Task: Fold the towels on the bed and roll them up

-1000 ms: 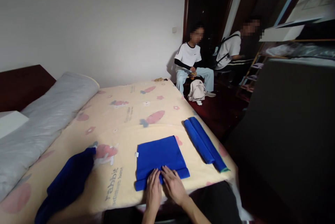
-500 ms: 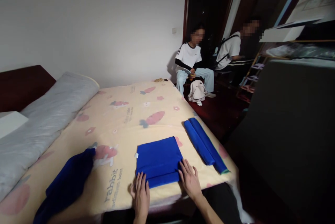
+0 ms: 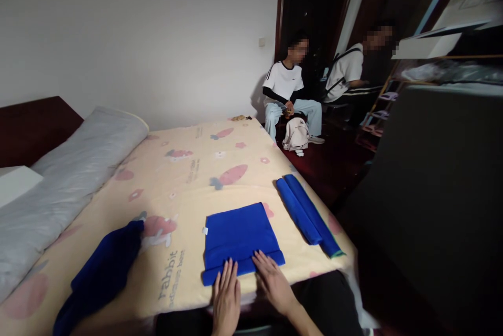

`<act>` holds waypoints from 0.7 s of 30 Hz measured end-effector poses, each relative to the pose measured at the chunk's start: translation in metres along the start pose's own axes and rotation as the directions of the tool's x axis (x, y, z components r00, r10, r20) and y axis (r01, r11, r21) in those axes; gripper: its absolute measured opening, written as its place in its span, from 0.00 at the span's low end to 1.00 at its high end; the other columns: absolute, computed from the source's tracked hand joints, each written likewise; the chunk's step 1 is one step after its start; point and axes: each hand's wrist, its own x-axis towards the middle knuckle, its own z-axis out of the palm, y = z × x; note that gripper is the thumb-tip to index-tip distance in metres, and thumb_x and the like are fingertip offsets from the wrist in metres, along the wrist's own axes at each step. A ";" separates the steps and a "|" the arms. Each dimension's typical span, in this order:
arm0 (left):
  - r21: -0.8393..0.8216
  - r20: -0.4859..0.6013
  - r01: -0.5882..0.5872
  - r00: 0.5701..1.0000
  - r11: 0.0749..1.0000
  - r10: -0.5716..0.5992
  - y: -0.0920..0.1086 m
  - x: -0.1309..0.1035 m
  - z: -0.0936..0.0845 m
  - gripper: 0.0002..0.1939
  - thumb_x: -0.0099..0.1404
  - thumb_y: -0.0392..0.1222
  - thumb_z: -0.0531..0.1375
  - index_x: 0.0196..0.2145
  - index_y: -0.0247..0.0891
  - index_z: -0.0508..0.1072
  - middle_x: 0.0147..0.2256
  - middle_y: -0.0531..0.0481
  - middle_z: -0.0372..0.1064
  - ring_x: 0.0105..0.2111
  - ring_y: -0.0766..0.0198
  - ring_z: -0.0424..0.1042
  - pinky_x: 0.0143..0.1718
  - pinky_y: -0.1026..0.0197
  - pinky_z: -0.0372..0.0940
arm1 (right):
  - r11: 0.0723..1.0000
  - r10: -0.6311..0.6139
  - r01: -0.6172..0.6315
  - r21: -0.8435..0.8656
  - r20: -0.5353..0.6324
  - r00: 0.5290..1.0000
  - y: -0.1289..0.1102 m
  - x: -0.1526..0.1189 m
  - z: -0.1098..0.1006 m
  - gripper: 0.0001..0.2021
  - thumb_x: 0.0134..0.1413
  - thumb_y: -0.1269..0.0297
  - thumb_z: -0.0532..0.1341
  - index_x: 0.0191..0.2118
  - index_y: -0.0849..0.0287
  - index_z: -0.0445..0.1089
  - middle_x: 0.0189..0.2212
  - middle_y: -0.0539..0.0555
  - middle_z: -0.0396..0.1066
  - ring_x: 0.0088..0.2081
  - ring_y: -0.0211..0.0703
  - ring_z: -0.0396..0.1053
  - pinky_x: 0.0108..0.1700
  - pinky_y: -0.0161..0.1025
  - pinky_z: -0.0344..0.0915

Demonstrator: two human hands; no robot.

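A blue towel [image 3: 239, 231] lies flat on the bed in front of me, its near edge rolled into a narrow band. My left hand [image 3: 227, 291] rests with outstretched fingers on the left-middle part of that band. On the band's right-middle part lie the fingers of my right hand [image 3: 272, 278], also stretched out. A small white tag [image 3: 205, 231] shows at the towel's left edge. To the right, two rolled blue towels [image 3: 301, 213] lie side by side near the bed's edge. A crumpled blue towel [image 3: 106, 268] is on the left.
The bed [image 3: 188, 189] has a yellow printed sheet. A grey pillow [image 3: 78, 163] lies along its left side. Beyond the far right corner sit two people, one beside a white backpack [image 3: 296, 134]. A dark panel [image 3: 428, 194] and a rack stand at the right.
Both hands have moved inward from the towel's side edges to the middle of the rolled band. The ends of the band now show on either side of them.
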 end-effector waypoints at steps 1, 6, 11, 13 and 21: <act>-0.013 -0.018 0.029 0.999 0.999 -0.029 -0.009 -0.001 -0.003 0.29 0.69 0.37 0.48 0.66 0.47 0.51 0.64 0.50 0.58 0.63 0.60 0.58 0.59 0.52 0.63 | 1.000 0.024 -0.024 0.019 -0.005 1.000 0.006 0.000 -0.006 0.27 0.62 0.69 0.50 0.67 0.54 0.53 0.66 0.56 0.53 0.67 0.49 0.47 0.66 0.54 0.52; -0.126 -0.092 0.068 0.993 0.990 -0.080 -0.046 -0.004 -0.003 0.26 0.64 0.34 0.50 0.59 0.44 0.65 0.57 0.47 0.69 0.56 0.60 0.69 0.54 0.54 0.68 | 0.993 0.050 -0.049 0.106 -0.011 0.999 0.026 -0.002 -0.026 0.28 0.53 0.74 0.51 0.61 0.57 0.64 0.61 0.58 0.62 0.63 0.49 0.57 0.64 0.52 0.55; -0.008 -0.117 0.104 0.988 0.995 -0.105 -0.056 0.000 -0.003 0.27 0.56 0.29 0.52 0.51 0.46 0.74 0.51 0.49 0.74 0.51 0.57 0.71 0.52 0.50 0.67 | 0.996 0.074 -0.068 0.066 -0.101 0.992 0.036 0.001 -0.022 0.31 0.45 0.77 0.52 0.58 0.55 0.68 0.58 0.57 0.67 0.60 0.50 0.62 0.62 0.53 0.57; 0.068 -0.116 0.130 0.986 0.989 -0.122 -0.055 0.006 -0.008 0.28 0.54 0.27 0.53 0.48 0.49 0.76 0.50 0.50 0.75 0.52 0.55 0.70 0.53 0.48 0.64 | 0.997 0.064 -0.058 0.055 -0.129 0.990 0.037 0.006 -0.021 0.30 0.44 0.78 0.51 0.55 0.56 0.70 0.55 0.58 0.70 0.58 0.50 0.64 0.60 0.52 0.59; 0.004 -0.148 0.159 0.976 0.987 -0.157 -0.076 0.016 -0.011 0.24 0.55 0.29 0.54 0.45 0.47 0.77 0.42 0.51 0.78 0.45 0.58 0.74 0.48 0.51 0.64 | 0.978 0.187 -0.199 -0.058 -0.175 0.967 0.035 0.018 -0.025 0.25 0.43 0.72 0.54 0.48 0.55 0.74 0.48 0.59 0.72 0.51 0.54 0.67 0.53 0.52 0.60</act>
